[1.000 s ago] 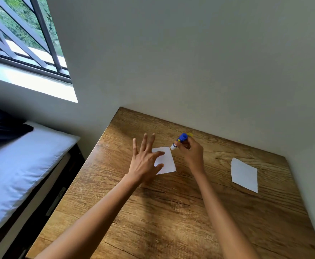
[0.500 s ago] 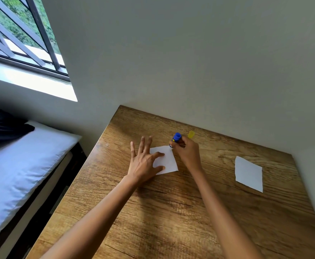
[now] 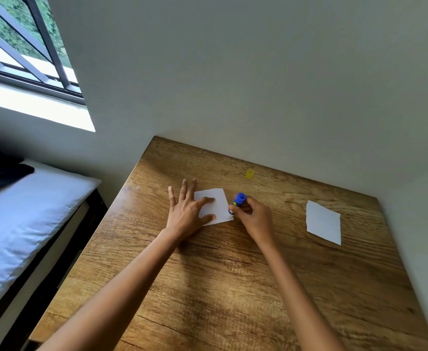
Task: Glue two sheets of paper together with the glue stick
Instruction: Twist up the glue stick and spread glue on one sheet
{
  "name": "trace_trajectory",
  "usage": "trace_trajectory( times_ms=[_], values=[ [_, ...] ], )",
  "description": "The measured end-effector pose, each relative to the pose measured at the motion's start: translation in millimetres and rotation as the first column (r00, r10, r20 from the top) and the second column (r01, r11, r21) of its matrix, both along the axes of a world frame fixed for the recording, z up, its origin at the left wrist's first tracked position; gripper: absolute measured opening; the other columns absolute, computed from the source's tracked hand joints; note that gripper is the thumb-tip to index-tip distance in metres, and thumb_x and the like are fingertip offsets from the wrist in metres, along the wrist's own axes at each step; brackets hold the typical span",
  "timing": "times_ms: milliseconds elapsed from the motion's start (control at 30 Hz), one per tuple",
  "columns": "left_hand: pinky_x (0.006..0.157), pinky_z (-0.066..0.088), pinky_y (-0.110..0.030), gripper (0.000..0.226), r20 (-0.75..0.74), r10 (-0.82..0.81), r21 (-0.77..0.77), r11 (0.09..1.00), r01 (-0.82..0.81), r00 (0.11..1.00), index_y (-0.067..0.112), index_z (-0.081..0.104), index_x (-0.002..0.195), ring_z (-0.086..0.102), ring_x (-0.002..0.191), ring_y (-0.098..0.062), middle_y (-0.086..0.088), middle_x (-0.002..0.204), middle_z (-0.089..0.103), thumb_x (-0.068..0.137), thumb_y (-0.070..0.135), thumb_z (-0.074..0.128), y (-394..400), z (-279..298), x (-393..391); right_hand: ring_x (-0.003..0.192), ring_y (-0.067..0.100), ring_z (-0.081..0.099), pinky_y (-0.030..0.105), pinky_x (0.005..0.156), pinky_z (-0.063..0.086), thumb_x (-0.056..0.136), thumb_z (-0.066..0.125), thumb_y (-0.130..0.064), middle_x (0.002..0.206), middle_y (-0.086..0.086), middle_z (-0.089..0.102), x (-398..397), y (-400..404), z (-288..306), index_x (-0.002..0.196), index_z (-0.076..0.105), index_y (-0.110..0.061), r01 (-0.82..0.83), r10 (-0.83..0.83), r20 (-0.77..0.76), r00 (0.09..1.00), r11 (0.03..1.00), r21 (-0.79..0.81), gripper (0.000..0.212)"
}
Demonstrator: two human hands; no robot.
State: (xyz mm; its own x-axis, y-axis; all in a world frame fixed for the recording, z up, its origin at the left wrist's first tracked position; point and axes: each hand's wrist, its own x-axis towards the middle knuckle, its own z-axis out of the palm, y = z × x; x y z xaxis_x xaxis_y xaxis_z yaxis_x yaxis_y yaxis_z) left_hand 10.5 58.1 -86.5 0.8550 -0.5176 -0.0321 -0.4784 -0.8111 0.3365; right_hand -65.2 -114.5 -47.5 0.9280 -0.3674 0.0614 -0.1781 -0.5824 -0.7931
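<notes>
A small white sheet of paper [image 3: 216,202] lies on the wooden table [image 3: 233,287]. My left hand [image 3: 186,211] rests flat on its left part, fingers spread, thumb and forefinger on the paper. My right hand [image 3: 254,217] grips a blue glue stick [image 3: 237,201], its tip down at the sheet's right edge. A second white sheet [image 3: 324,222] lies apart at the right. The yellow cap [image 3: 249,173] of the glue stick stands farther back on the table.
The table sits in a corner, with grey walls [image 3: 258,84] behind and at the right. To the left, below the table edge, is a bed with a white pillow [image 3: 22,216]. A barred window [image 3: 25,46] is at upper left.
My right hand has drawn the glue stick from the sheet's far right corner down along its right edge, uncovering the yellow cap behind it. My left hand stays on the paper.
</notes>
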Motion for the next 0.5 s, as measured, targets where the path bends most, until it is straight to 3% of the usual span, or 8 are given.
trace_trajectory(
  times_ms=[167,267,367,500],
  values=[
    [0.109,-0.014,-0.061,0.057,-0.128,-0.008,-0.086,0.996,-0.003,0.992,0.040,0.037,0.137,-0.018,0.142,-0.034,-0.010,0.157,-0.011,0.085,0.057,0.051,3.4,7.5,-5.5,0.068,-0.013,0.059,-0.001,0.061,0.040,0.078,0.071,-0.027,0.072,-0.022,0.062,-13.1,6.2,10.1,0.089,0.067,-0.023,0.115,-0.123,0.130,0.984,0.991,0.070,0.012],
    [0.114,-0.007,-0.058,0.049,-0.189,0.038,-0.314,0.944,-0.097,0.981,0.036,0.046,0.132,-0.012,0.144,-0.030,-0.009,0.158,-0.001,0.086,0.051,0.054,7.4,13.6,-9.1,0.066,-0.015,0.058,0.000,0.060,0.040,0.079,0.071,-0.022,0.069,-0.022,0.062,-18.0,11.5,18.2,0.082,0.065,-0.024,0.142,-0.173,0.220,0.960,0.978,0.153,0.007],
    [0.114,0.001,-0.057,0.035,-0.135,0.139,-0.488,0.853,-0.188,0.981,0.030,0.056,0.121,-0.004,0.145,-0.027,-0.007,0.157,0.011,0.087,0.036,0.059,18.3,16.6,-5.9,0.065,-0.015,0.058,0.001,0.061,0.041,0.079,0.072,-0.019,0.070,-0.020,0.062,-21.8,20.1,19.4,0.086,0.066,-0.021,0.102,-0.139,0.220,0.966,0.980,0.171,0.009],
    [0.111,-0.009,-0.057,0.032,0.027,0.138,-0.250,0.960,-0.127,0.990,0.034,0.059,0.116,-0.008,0.145,-0.027,-0.006,0.158,0.008,0.084,0.029,0.064,35.7,9.3,-1.2,0.070,-0.010,0.060,0.002,0.063,0.041,0.080,0.071,-0.019,0.075,-0.015,0.065,-19.9,38.3,12.2,0.094,0.066,-0.023,0.031,-0.067,0.172,0.983,0.979,0.202,0.016]
  ],
)
